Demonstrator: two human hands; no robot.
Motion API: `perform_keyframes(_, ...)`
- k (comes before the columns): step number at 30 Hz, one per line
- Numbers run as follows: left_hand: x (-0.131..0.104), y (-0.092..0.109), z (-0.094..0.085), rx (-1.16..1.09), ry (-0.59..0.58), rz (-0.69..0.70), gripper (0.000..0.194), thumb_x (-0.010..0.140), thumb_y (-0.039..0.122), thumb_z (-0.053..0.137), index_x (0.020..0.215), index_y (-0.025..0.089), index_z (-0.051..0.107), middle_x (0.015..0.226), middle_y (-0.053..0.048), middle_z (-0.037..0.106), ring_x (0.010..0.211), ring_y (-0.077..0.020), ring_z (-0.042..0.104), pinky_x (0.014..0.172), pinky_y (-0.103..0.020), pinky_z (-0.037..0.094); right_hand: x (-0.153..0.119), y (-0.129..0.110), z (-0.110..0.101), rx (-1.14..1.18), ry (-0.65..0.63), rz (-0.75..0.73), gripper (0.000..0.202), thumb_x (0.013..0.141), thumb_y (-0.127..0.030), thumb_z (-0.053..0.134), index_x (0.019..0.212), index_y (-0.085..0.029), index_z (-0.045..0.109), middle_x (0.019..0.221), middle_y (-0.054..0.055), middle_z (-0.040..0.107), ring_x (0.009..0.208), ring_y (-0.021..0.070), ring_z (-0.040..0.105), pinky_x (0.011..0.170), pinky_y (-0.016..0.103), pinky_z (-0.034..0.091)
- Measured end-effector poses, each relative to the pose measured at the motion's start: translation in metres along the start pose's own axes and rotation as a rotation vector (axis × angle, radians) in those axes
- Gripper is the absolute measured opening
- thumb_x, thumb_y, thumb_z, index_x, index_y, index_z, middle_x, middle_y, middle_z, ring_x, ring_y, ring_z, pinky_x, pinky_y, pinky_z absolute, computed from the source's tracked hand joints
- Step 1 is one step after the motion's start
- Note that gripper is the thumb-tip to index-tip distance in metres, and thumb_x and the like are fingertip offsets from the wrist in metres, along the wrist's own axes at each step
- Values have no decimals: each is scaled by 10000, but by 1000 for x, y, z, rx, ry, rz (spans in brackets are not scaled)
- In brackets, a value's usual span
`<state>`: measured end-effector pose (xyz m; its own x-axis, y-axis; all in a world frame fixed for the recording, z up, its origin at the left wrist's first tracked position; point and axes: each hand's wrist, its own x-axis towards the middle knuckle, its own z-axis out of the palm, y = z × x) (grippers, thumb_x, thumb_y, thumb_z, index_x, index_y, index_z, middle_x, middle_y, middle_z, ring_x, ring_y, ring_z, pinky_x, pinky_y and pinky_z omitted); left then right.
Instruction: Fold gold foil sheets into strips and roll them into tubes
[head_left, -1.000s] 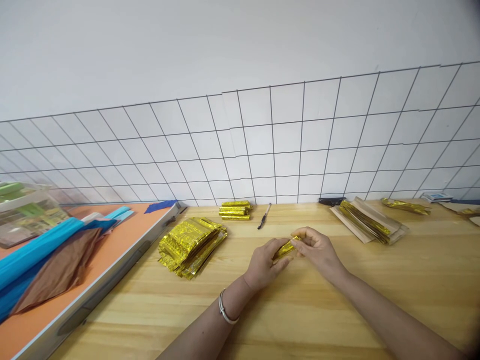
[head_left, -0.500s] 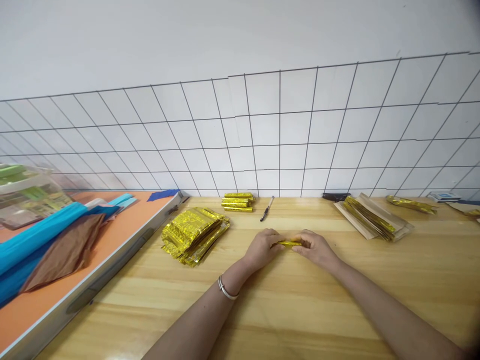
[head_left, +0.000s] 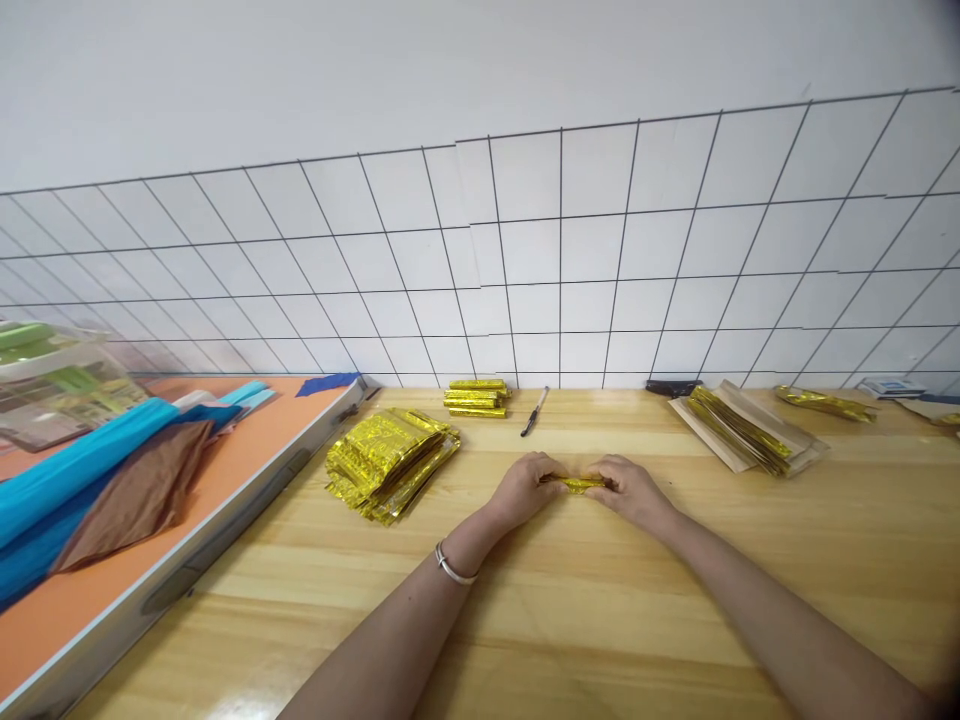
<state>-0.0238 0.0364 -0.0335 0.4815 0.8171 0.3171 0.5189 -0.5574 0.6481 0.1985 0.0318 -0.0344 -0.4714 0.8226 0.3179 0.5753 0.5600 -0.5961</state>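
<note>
A strip of gold foil [head_left: 577,484], partly rolled or folded, lies crosswise between my hands just above the wooden table. My left hand [head_left: 529,490] pinches its left end, and my right hand [head_left: 628,492] grips the right end; fingers hide both ends. To the left of my hands sits a thick pile of flat gold foil sheets [head_left: 390,455]. Behind, near the wall, several narrow gold foil rolls [head_left: 477,398] are stacked. Beside them a pen [head_left: 535,412] rests on the wood.
At right, folded gold foil [head_left: 739,430] lies on brown paper, near a black item [head_left: 673,387] and another gold piece [head_left: 825,403]. The orange surface [head_left: 247,440] at left bears blue and brown crepe-like sheets [head_left: 139,490] and a clear container [head_left: 64,390]. A gridded wall [head_left: 525,255] bounds the back.
The foil strip between my hands has turned slightly and shows a wider, uneven face, with my fingers shifted a little on it. The view has tilted slightly.
</note>
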Motion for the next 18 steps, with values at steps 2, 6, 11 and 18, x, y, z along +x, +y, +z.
perform_keyframes(2, 0, 1, 0, -6, -2, -6, 171, 784, 242, 613, 933, 177, 668, 879, -47, 650, 854, -174, 562, 810, -281, 438, 0, 0, 0, -23, -4, -22, 179, 768, -270, 628, 936, -215, 656, 815, 26, 621, 787, 179, 544, 710, 304, 437)
perform_keyframes(6, -1, 5, -2, -21, -5, -11, 238, 769, 256, 626, 994, 181, 650, 914, -59, 647, 876, -188, 545, 833, -301, 421, -1, -3, -3, -70, 3, -69, 228, 761, -241, 637, 987, -222, 643, 868, 42, 626, 861, 204, 541, 771, 346, 442)
perform_keyframes(11, -2, 20, -3, -80, -14, -6, 278, 739, 249, 649, 1006, 171, 644, 849, -50, 634, 822, -187, 542, 791, -296, 423, -1, -33, -17, -99, 52, -142, 299, 822, -209, 561, 1119, -238, 581, 983, 62, 622, 960, 214, 522, 834, 384, 441)
perform_keyframes(18, -9, 53, 9, -280, -50, 3, 150, 807, 249, 546, 806, 107, 593, 736, -16, 591, 688, -119, 534, 598, -196, 440, -8, -101, -29, 70, 210, -255, 340, 822, -195, 581, 1142, -295, 531, 982, 31, 627, 920, 189, 557, 788, 336, 484)
